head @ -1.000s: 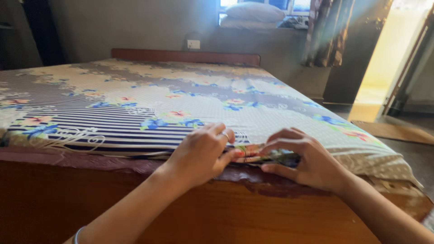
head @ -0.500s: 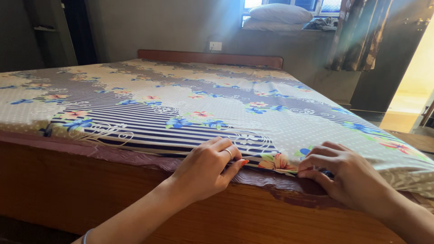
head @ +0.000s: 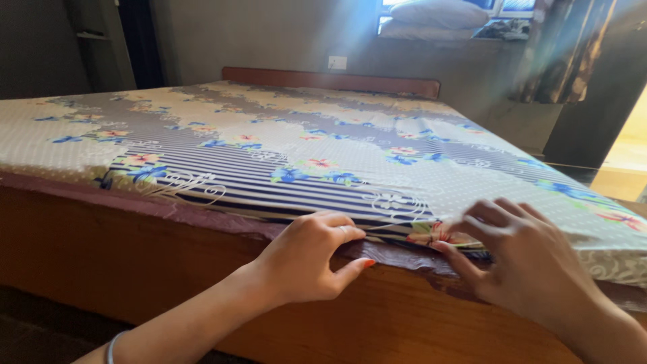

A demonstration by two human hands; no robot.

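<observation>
Dim bedroom, sunlight streaming from a window at the far wall; grey-white pillows (head: 441,15) sit on the sill, dark curtain (head: 569,50) to the right. Low wooden bed frame (head: 101,249) with a brown headboard (head: 330,81) fills the view. Floral, blue-striped cotton bedsheet (head: 283,155) lies flat over the mattress, near edge hanging at the frame's rim over a purple underlayer (head: 202,217). Left hand (head: 306,259) curled, fingers pinching the sheet's near edge, thumb below against the frame. Right hand (head: 532,263) just beside it, fingers half-bent, fingertips (head: 441,248) pressing the same edge; can't tell if it's actually gripping. Pale bangle (head: 111,347) on left wrist.
</observation>
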